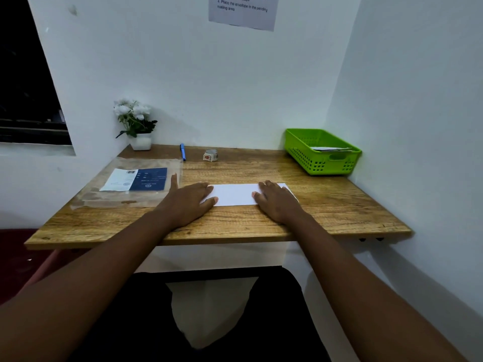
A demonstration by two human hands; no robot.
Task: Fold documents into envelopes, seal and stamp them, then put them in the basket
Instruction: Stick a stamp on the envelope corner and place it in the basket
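While both hands, left hand [192,202] and right hand [275,201], press fingers flat on the folded paper [235,194], earlier envelopes [332,149] fill the basket [320,163]; enveloping, sealing, stamping remain.

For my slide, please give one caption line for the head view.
Both hands, left and right, press a folded white paper flat on the wooden desk; green basket waits behind.

The folded paper [236,194] lies mid-desk [326,205], the left hand [192,202] on its left end, the right hand [277,201] on its right. Behind: pen [182,151], stamp roll [210,155]. Basket [322,163] far right (envelopes [332,149] inside); plastic sleeve [130,182] left.
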